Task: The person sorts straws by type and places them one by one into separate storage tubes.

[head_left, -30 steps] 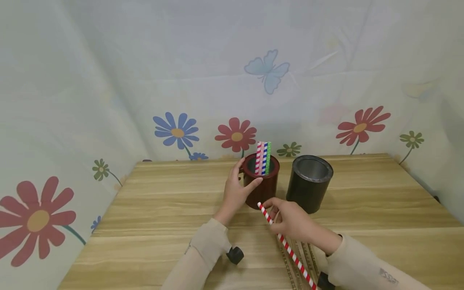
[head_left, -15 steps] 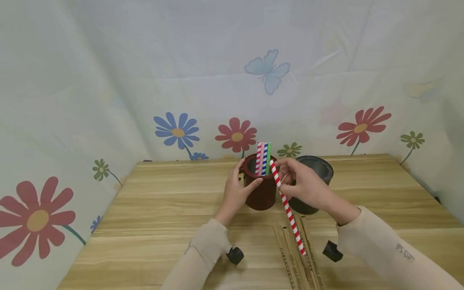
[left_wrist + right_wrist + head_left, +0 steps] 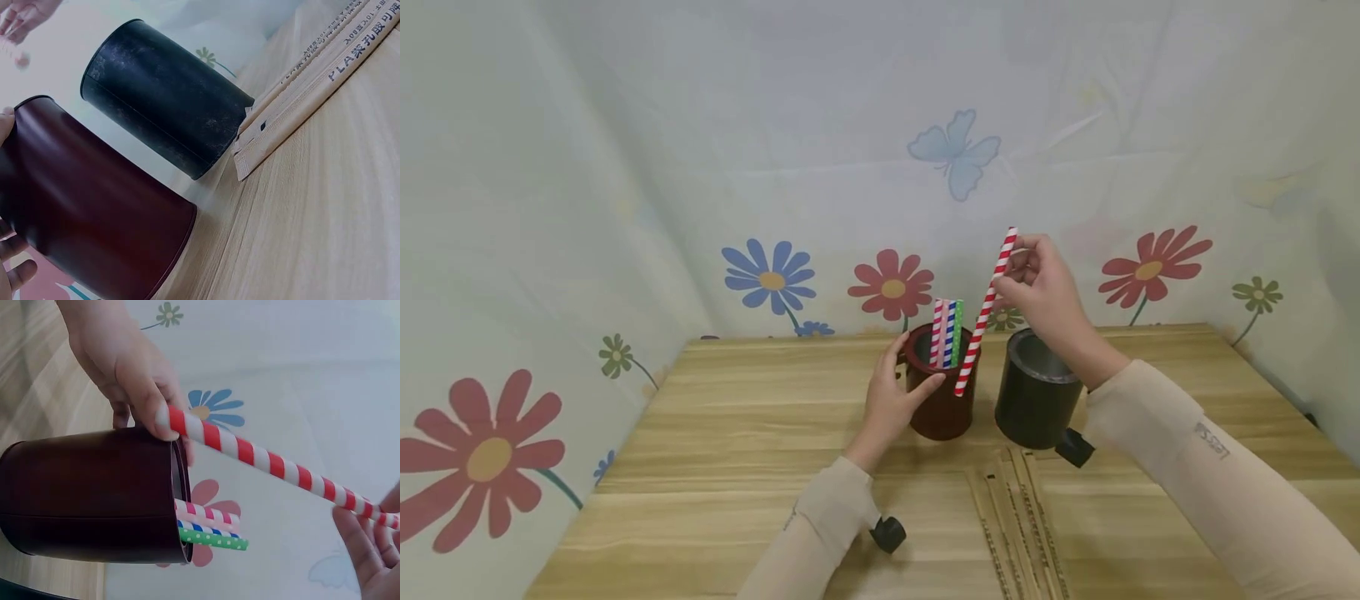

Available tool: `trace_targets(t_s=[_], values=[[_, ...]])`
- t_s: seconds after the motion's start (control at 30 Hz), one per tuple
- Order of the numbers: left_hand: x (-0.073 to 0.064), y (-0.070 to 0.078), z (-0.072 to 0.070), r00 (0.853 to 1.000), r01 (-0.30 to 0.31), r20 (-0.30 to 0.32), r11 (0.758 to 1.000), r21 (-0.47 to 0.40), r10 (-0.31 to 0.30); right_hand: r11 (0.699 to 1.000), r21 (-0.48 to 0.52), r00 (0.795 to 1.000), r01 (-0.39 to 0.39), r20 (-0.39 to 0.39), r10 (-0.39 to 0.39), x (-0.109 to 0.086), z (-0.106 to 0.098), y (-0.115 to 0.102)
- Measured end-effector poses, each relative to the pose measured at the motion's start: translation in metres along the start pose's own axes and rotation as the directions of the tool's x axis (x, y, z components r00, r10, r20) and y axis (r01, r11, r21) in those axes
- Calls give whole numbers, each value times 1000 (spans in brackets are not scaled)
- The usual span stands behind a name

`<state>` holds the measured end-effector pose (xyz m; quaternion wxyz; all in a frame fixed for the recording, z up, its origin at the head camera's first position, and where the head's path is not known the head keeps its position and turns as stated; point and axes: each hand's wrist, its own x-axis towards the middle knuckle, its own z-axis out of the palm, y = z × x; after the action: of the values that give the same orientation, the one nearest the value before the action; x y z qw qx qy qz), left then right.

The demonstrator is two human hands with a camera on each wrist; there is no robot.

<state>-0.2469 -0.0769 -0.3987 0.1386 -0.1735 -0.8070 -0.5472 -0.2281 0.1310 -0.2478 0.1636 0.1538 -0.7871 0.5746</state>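
Note:
A dark red cup (image 3: 943,410) stands on the wooden table, with several patterned paper straws (image 3: 946,333) leaning inside it: pink-striped, plain pink, blue-striped and green dotted. My left hand (image 3: 889,407) grips this cup from its left side, thumb in front and fingers behind. Up and to the right, my right hand (image 3: 1041,287) pinches a red-and-white striped straw (image 3: 985,318) near its upper end. That straw slants down to the left, its lower end appearing in front of the cup's rim. In the right wrist view the same striped straw (image 3: 250,453) is outside the cup.
Just right of the red cup stands a black cup (image 3: 1036,408), partly behind my right wrist. Several straws in brown paper wrappers (image 3: 1018,521) lie on the table in front. A floral cloth (image 3: 820,167) hangs behind the table.
My right hand has risen from low over the wrapped straws to above the cups, carrying the striped straw, which has swung to a steeper, opposite slant. My left hand stays on the red cup.

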Motion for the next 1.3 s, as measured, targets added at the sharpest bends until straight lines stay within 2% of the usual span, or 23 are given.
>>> trace_targets(t_s=[0.2, 0.37, 0.5, 0.77, 1.3], values=[[1, -1, 2, 1000, -8, -4, 1000, -4, 8, 998, 53, 992, 20, -126, -14, 11, 1, 6], [2, -2, 2, 1000, -3, -6, 1000, -2, 3, 999, 49, 988, 23, -156, -15, 17, 3, 17], [2, -2, 2, 1000, 6, 1, 1000, -8, -6, 1000, 7, 990, 7, -142, -6, 18, 5, 25], [2, -2, 1, 1000, 6, -1, 1000, 3, -6, 990, -136, 994, -38, -106, 23, 16, 8, 34], [3, 1, -1, 1000, 23, 13, 1000, -19, -22, 959, -270, 995, -82, 39, 96, 10, 26, 59]])
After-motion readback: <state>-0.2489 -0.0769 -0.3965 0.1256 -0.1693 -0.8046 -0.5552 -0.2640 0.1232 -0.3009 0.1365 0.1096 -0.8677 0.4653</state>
